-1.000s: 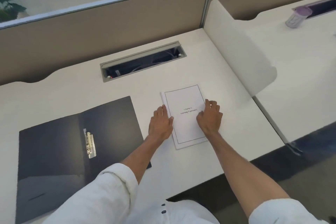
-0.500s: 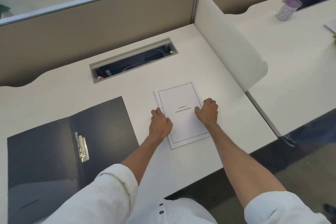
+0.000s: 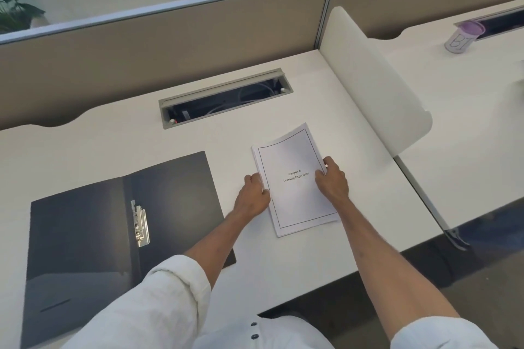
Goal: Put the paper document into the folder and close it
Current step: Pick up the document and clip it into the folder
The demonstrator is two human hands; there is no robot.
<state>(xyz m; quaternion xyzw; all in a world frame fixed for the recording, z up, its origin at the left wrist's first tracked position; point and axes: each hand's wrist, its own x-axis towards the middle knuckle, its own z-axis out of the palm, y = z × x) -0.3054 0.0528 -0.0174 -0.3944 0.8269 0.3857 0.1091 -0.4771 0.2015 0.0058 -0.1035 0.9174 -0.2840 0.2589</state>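
A white stapled paper document point(image 3: 293, 178) with a thin black border and a short title lies on the white desk, its far end slightly raised. My left hand point(image 3: 252, 197) grips its left edge and my right hand point(image 3: 333, 180) grips its right edge, thumbs on top. A dark folder point(image 3: 85, 235) lies open flat to the left, with a metal clip point(image 3: 140, 225) along its spine. My left forearm crosses the folder's right corner.
A grey cable slot point(image 3: 224, 98) is sunk into the desk behind the document. Beige partition panels stand at the back, a white curved divider point(image 3: 374, 79) at the right. A purple-lidded cup point(image 3: 462, 37) sits on the neighbouring desk. The desk edge runs close in front.
Both hands have shifted from resting on the page to gripping its side edges, and the document's far end has lifted a little off the desk.
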